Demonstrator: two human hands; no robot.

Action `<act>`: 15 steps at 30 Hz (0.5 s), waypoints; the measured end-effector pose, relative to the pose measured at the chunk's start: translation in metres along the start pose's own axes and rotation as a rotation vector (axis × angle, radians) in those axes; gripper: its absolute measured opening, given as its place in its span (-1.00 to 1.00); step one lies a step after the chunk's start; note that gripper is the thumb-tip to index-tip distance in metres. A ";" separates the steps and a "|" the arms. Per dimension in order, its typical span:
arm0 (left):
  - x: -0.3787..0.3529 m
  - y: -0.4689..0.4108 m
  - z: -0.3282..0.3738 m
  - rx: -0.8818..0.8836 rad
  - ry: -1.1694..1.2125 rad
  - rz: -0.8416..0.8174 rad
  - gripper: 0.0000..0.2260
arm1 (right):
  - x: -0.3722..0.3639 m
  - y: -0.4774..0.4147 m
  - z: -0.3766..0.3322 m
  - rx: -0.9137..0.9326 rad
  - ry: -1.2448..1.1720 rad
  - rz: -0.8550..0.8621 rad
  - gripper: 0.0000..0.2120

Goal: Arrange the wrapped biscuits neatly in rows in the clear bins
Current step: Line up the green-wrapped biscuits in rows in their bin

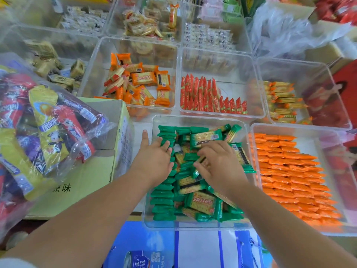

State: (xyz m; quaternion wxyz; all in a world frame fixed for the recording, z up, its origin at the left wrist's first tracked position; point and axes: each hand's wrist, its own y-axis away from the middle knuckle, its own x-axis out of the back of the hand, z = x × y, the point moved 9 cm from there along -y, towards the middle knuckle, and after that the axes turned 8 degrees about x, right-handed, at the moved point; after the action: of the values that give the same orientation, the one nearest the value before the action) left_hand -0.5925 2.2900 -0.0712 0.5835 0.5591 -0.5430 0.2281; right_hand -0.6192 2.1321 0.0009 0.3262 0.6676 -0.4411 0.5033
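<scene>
My left grip lies flat, fingers wide, on the row of green packets; my right grip pinches one loose green packet in the clear bin.

Green biscuits, some with clear windows showing tan crackers; orange biscuits; red biscuits; clear bins; pale yellow-green carton with black lettering; blue-and-white box; yellow, red and purple packs in a clear bag.
</scene>
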 end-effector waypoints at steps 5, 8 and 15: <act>0.007 0.003 0.013 -0.041 -0.175 -0.020 -0.47 | -0.007 0.054 -0.002 0.005 0.138 -0.080 -0.55; 0.012 0.011 0.022 -0.014 -0.214 -0.003 -0.45 | -0.003 0.077 0.002 -0.041 0.153 -0.046 -0.53; 0.019 0.068 0.078 -0.034 0.437 0.119 -0.68 | -0.015 0.115 0.029 -0.186 -0.050 -0.183 -0.25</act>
State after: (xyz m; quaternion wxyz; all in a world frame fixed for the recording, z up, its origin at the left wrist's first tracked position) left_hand -0.6756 2.2318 -0.0434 0.6822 0.4533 -0.4396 0.3686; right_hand -0.7148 2.0646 -0.0227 0.4202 0.6843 -0.4311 0.4115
